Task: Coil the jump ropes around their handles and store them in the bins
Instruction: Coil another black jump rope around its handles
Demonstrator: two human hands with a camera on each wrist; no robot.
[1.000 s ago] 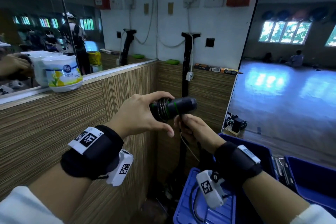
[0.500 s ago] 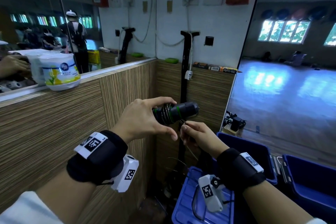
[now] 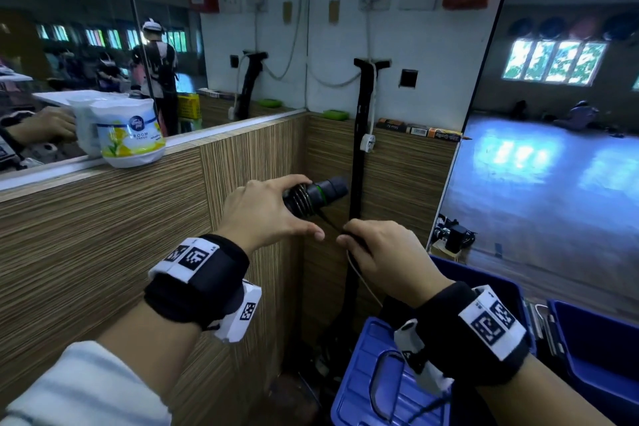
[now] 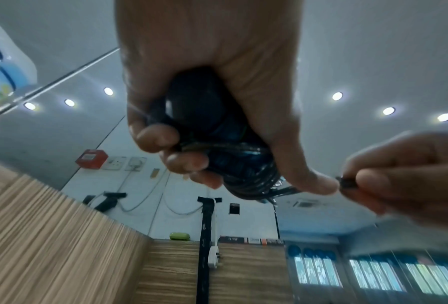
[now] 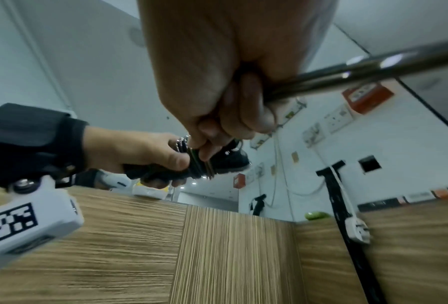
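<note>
My left hand (image 3: 266,214) grips a black jump rope handle (image 3: 325,194) with a green ring and holds it level in front of the wood-panelled corner. Several turns of dark rope (image 3: 301,201) are coiled round the handle beside my fingers. A short stretch of rope (image 3: 330,221) runs down from the coil to my right hand (image 3: 377,252), which pinches it just right of my left thumb. The loose rope (image 3: 363,282) trails down from that hand. The left wrist view shows the coil (image 4: 248,174) and the pinching fingers (image 4: 399,174). The right wrist view shows the handle (image 5: 230,162).
Blue bins (image 3: 484,273) (image 3: 594,339) stand on the floor at the lower right. A blue slatted lid (image 3: 366,373) with a dark rope on it lies below my right wrist. A white tub (image 3: 131,135) sits on the ledge at left. A black post (image 3: 359,149) stands in the corner.
My right hand has moved from directly under the handle down and a little to the right, now pinching the rope below my left thumb. More turns of rope show on the handle.
</note>
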